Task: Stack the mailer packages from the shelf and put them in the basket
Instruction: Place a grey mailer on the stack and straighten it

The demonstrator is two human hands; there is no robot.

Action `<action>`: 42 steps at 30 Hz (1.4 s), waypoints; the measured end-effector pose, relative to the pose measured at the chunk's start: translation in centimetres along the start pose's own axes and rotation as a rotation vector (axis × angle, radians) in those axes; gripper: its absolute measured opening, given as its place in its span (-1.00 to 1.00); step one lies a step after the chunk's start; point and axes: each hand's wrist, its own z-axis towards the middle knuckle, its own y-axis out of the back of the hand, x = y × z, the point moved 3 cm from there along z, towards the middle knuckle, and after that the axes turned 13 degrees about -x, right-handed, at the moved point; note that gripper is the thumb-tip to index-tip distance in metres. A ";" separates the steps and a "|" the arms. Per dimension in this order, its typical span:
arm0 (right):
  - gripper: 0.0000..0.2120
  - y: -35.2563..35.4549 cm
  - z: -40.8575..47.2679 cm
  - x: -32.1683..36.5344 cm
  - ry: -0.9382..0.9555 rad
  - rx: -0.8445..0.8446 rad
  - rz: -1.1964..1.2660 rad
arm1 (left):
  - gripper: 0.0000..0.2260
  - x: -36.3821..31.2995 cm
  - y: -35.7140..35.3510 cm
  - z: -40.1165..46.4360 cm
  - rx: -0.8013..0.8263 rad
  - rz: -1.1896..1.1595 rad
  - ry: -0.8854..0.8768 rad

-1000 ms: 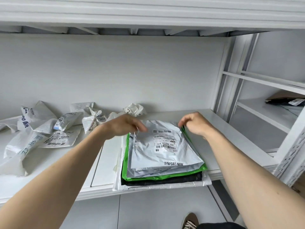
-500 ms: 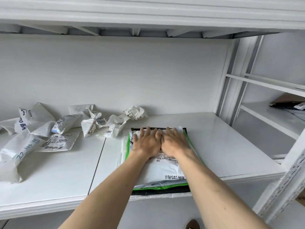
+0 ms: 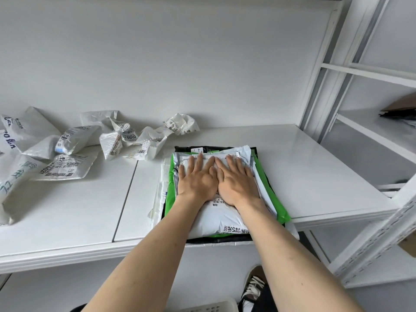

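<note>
Both hands lie flat, fingers straight, side by side on top of the stack of mailers [image 3: 221, 212]: the left hand [image 3: 198, 179] and right hand [image 3: 238, 181] press down on the white top package, gripping nothing. The stack sits at the front of the shelf [image 3: 315, 176], its near edge overhanging the lip. Beneath the white package show a green mailer [image 3: 273, 194] and a black mailer [image 3: 225, 238], their edges not squared. The risk, as I judge it, is slippage: these glossy plastic bags are slick and puffed with air, so once the pressure lifts, or the pile is raised from one side only, the layers may fan out or slide off the overhanging edge. Gripping only the top package would leave the lower ones behind. To the left, well apart from the stack, crumpled mailers [image 3: 126, 140] and flatter ones [image 3: 60, 170] remain loose on the shelf, not yet gathered. A white basket rim [image 3: 211, 308] shows at the bottom edge, below the shelf, next to a shoe [image 3: 254, 287]; the shelf's front lip and the person's own forearms lie between the stack and it.
</note>
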 end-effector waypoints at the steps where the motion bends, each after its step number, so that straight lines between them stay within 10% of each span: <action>1: -0.53 -0.2 0.0 -0.1 -0.002 0.004 0.002 | -0.55 0.0 -0.2 0.0 0.006 0.006 0.003; 14: -0.49 2.4 -0.2 -0.2 -0.145 -0.256 0.147 | -0.54 0.5 0.6 -0.4 -0.118 -0.176 0.035; 25: -0.79 7.5 -0.4 -3.8 -0.484 -0.113 0.673 | -0.57 -0.9 5.0 -0.6 -0.262 -0.247 0.070; 31: -0.75 12.7 -0.8 -5.8 -0.662 -0.524 0.960 | -0.57 -1.5 9.1 -0.7 -0.406 -0.348 -0.093; 36: -0.70 13.4 -2.5 -9.1 -1.010 -0.799 1.133 | -0.46 -4.0 8.8 -4.2 -0.037 -0.136 -0.384; 42: -0.60 12.2 -3.0 -10.1 -1.171 -0.707 1.580 | 0.01 -5.6 6.8 -6.3 0.361 0.203 -0.476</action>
